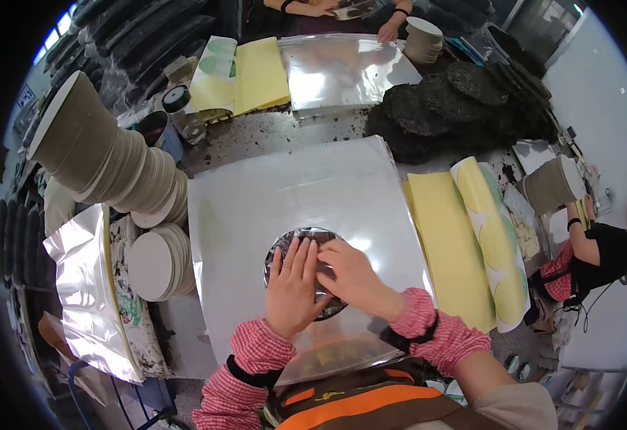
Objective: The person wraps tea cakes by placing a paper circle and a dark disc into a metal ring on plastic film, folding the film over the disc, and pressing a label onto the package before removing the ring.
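Note:
A round, flat cake wrapped in shiny foil (313, 233) lies on a stack of large silvery sheets (256, 193) in front of me. My left hand (292, 287) rests flat over its left and middle part, fingers stretched out and pointing away from me. At the cake's right side, my right hand (362, 276) has its fingers bent, with the tips at the foil. Both hands cover much of the cake, so what the right fingertips pinch is partly hidden.
Yellow paper sheets (446, 251) and round-label sheets (507, 279) lie at the right. Behind them are piled dark round cakes (449, 107). Leaning stacks of pale discs (127, 161) stand at the left, near folded foil (84, 287). Co-workers are across the table and at far right.

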`<state>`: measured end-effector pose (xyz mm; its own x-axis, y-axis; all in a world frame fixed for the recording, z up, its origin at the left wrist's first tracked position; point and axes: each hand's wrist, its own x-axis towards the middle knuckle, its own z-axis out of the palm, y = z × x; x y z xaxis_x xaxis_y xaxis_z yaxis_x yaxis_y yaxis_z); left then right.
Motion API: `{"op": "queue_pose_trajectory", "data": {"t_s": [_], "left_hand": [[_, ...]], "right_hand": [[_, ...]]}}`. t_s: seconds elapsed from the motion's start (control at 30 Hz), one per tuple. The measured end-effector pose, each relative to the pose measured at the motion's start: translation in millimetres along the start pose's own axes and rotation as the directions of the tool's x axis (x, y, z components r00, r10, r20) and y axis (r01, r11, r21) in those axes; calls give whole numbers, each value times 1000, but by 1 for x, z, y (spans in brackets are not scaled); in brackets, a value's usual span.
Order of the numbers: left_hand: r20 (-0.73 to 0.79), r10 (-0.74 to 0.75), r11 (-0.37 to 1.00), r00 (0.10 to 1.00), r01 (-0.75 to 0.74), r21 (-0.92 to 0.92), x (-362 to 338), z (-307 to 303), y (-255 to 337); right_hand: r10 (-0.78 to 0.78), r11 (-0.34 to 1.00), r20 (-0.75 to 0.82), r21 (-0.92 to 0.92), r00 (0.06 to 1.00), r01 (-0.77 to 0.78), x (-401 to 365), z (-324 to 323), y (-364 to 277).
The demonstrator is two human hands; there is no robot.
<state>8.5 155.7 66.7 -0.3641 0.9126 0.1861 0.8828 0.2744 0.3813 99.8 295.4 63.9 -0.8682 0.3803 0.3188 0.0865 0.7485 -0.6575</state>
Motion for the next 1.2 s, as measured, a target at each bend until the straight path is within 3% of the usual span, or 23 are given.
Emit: {"op": "queue_pose_trajectory", "data": {"t_s": [0.03,0.07,0.1,0.17,0.23,0.3,0.37,0.4,0.43,0.53,0.57,0.6,0.63,0.67,0.7,0.77,0.83,0.93,1.0,1.07,1.13,1.2], "left_hand": [[40,4,999,999,-7,52,0,1,1],[30,-4,996,1000,2,88,0,1,4],[39,2,997,999,-5,79,0,3,5],[47,38,987,998,-45,153,1,4,5],[49,12,987,999,-19,162,4,2,5],[38,22,989,999,-27,143,3,3,4],[35,41,989,999,-45,140,4,4,1],[45,28,991,999,-34,130,3,4,0],[54,26,993,998,-32,116,6,4,0],[41,64,995,997,-67,78,3,4,-3],[33,44,995,998,-47,92,4,6,-1],[28,77,994,997,-79,79,6,7,1],[28,63,993,998,-65,95,7,6,1],[30,39,992,999,-42,115,8,6,1],[33,49,992,998,-53,116,7,6,1],[49,36,993,998,-41,109,8,7,-1],[49,48,992,998,-53,113,7,7,-1],[40,54,991,998,-58,119,7,6,-1],[52,48,992,998,-54,117,6,6,-1],[52,50,991,997,-56,122,7,5,1],[68,35,991,997,-43,127,7,6,1],[72,39,989,997,-49,139,9,5,1]], "right_hand": [[-11,998,-7,55,1000,11,-3,-13,-6],[117,987,21,110,993,-118,3,-28,-16],[130,986,21,106,991,-132,6,-23,-3],[32,986,92,-167,995,-16,15,-4,24],[-2,985,86,-171,996,17,16,-8,28],[-11,985,-95,173,995,27,9,-32,42],[242,968,-299,16,923,-249,-13,-87,68],[226,944,-409,-131,884,-302,-29,-123,97],[81,840,-547,-412,833,-352,-50,-156,137],[226,443,-719,-524,657,-727,-157,-256,270],[209,410,-742,-524,637,-746,-167,-273,256],[475,259,-609,-593,635,-762,-178,-277,242],[712,136,-445,-671,543,-729,-182,-272,230],[559,315,-341,-756,756,-574,-195,-250,240],[541,454,-355,-640,762,-620,-168,-213,173],[588,623,-103,-574,802,-531,-153,-139,122],[630,679,-40,-456,775,-576,-126,-107,49],[647,639,-152,-426,747,-640,-143,-112,76],[451,804,-493,-138,744,-578,-195,-128,120],[231,648,-601,-492,766,-581,-252,-161,129],[207,425,-638,-624,741,-656,-308,-179,133],[174,413,-634,-648,754,-640,-336,-188,137]]}}
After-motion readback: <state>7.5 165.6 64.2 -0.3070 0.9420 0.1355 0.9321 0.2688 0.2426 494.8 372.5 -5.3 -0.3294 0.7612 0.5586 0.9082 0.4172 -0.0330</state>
